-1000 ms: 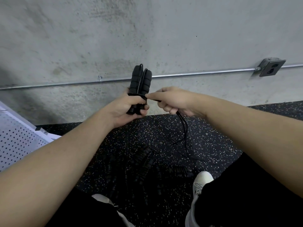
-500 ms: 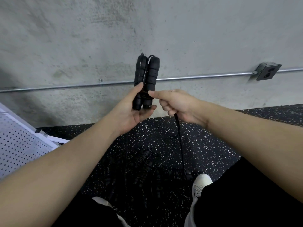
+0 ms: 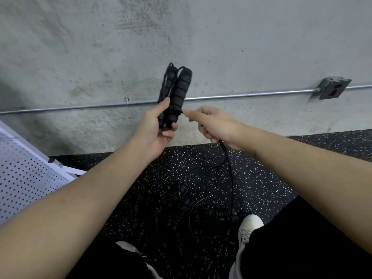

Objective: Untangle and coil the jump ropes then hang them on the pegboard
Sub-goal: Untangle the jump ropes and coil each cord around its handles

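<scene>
- Bare concrete wall [image 3: 241, 37] behind, black speckled rubber floor [image 3: 261, 178] below.
- Left hand [image 3: 155, 129] curled round the lower ends of two black foam jump-rope handles [image 3: 177, 91], thumb up along their left side, fingertips wrapped under their base.
- Handles held side by side and near upright, tilted slightly right, with turns of thin black cord [image 3: 228, 164] wound round them just above the gripping fingers.
- Right hand [image 3: 213, 123] just right of the handles, forefinger and thumb pinching the cord where it leaves the winding, other fingers folded over it.
- Cord dropping from under the right hand down to the floor.
- Well below both hands, a tangle of more black ropes and handles [image 3: 181, 204] on the floor, between two white shoes [image 3: 248, 228].
- Behind the handles, a metal conduit [image 3: 251, 95] along the wall, ending far right at an outlet box [image 3: 334, 90].
- Far left of the left forearm, white pegboard [image 3: 22, 178], leaning.
</scene>
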`<state>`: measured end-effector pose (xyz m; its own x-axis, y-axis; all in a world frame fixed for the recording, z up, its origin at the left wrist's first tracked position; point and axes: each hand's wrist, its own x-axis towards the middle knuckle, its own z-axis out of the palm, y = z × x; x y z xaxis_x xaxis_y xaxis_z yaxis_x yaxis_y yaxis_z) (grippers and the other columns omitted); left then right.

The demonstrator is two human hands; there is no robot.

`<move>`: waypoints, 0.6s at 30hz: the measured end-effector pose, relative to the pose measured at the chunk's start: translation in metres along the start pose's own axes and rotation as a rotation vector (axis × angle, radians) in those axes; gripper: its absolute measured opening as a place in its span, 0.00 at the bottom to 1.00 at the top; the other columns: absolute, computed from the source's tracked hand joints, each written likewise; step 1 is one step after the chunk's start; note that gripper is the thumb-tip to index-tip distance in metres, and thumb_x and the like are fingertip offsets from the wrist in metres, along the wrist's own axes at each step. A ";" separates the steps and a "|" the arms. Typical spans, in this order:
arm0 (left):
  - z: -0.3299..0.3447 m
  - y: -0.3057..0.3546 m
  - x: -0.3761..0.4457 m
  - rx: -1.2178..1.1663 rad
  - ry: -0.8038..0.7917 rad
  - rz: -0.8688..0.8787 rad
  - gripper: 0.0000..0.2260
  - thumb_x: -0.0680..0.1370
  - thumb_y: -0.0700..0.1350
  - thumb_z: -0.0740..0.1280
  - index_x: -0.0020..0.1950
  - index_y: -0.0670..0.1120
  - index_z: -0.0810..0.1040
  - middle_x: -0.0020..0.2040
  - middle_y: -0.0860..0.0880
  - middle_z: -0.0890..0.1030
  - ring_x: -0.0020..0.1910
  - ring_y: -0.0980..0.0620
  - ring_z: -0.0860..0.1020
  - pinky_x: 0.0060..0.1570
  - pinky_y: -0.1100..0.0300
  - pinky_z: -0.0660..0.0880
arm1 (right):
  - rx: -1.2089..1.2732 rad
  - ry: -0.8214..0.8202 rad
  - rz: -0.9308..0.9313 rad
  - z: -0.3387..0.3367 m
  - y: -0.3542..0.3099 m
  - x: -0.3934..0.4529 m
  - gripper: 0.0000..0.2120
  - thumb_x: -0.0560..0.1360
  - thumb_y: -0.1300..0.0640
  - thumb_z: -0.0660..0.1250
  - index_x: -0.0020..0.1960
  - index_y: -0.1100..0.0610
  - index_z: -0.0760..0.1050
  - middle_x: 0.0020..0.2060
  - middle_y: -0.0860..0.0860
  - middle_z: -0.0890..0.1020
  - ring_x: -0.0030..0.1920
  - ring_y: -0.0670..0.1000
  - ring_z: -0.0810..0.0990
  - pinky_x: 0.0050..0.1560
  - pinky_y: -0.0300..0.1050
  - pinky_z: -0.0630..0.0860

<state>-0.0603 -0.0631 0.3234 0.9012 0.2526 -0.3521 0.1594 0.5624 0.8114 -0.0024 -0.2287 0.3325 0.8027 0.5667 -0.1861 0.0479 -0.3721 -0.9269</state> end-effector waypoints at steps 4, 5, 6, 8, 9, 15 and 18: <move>-0.008 0.008 0.004 -0.053 -0.005 -0.050 0.11 0.77 0.50 0.71 0.55 0.45 0.79 0.36 0.49 0.79 0.25 0.56 0.70 0.17 0.68 0.59 | -0.089 -0.076 -0.076 -0.012 0.002 -0.001 0.15 0.82 0.42 0.62 0.49 0.52 0.80 0.27 0.43 0.69 0.28 0.45 0.63 0.30 0.42 0.62; -0.009 0.008 0.005 -0.065 -0.029 -0.063 0.14 0.76 0.50 0.71 0.58 0.45 0.78 0.39 0.49 0.79 0.25 0.56 0.70 0.16 0.69 0.59 | -0.101 -0.119 -0.081 -0.014 0.003 -0.001 0.15 0.84 0.44 0.60 0.51 0.53 0.80 0.28 0.43 0.68 0.29 0.45 0.63 0.31 0.42 0.62; -0.010 0.008 0.004 -0.079 -0.057 -0.081 0.17 0.74 0.50 0.71 0.60 0.45 0.78 0.42 0.49 0.79 0.24 0.56 0.70 0.15 0.69 0.59 | -0.102 -0.170 -0.081 -0.015 0.005 -0.001 0.15 0.85 0.45 0.58 0.53 0.52 0.80 0.29 0.43 0.67 0.30 0.45 0.63 0.32 0.41 0.63; -0.009 0.011 0.003 -0.101 -0.125 -0.128 0.16 0.73 0.50 0.70 0.58 0.43 0.80 0.45 0.49 0.78 0.23 0.57 0.69 0.16 0.70 0.57 | -0.099 -0.281 -0.072 -0.021 0.009 -0.002 0.15 0.86 0.48 0.56 0.55 0.53 0.80 0.31 0.44 0.66 0.31 0.45 0.63 0.33 0.39 0.65; -0.009 0.013 0.001 -0.096 -0.163 -0.152 0.14 0.73 0.50 0.69 0.53 0.42 0.82 0.45 0.49 0.79 0.23 0.58 0.68 0.16 0.71 0.56 | -0.118 -0.320 -0.074 -0.024 0.010 -0.004 0.15 0.86 0.48 0.56 0.53 0.53 0.79 0.31 0.45 0.66 0.32 0.45 0.64 0.35 0.40 0.66; -0.015 0.024 -0.012 0.155 -0.434 -0.252 0.17 0.75 0.52 0.64 0.53 0.44 0.87 0.58 0.45 0.83 0.23 0.58 0.68 0.17 0.71 0.58 | -0.360 -0.188 -0.111 -0.043 0.013 -0.008 0.25 0.68 0.30 0.67 0.30 0.50 0.64 0.25 0.46 0.65 0.27 0.46 0.62 0.31 0.35 0.65; -0.017 0.022 -0.012 0.275 -0.549 -0.285 0.20 0.70 0.53 0.71 0.58 0.46 0.85 0.65 0.41 0.81 0.23 0.56 0.69 0.17 0.70 0.61 | -0.407 -0.242 -0.118 -0.049 0.018 -0.006 0.23 0.68 0.33 0.68 0.34 0.53 0.69 0.25 0.44 0.67 0.26 0.43 0.63 0.30 0.35 0.63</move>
<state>-0.0744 -0.0406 0.3378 0.8713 -0.3533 -0.3406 0.4522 0.3082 0.8370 0.0226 -0.2751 0.3330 0.6185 0.7591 -0.2030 0.3972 -0.5250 -0.7528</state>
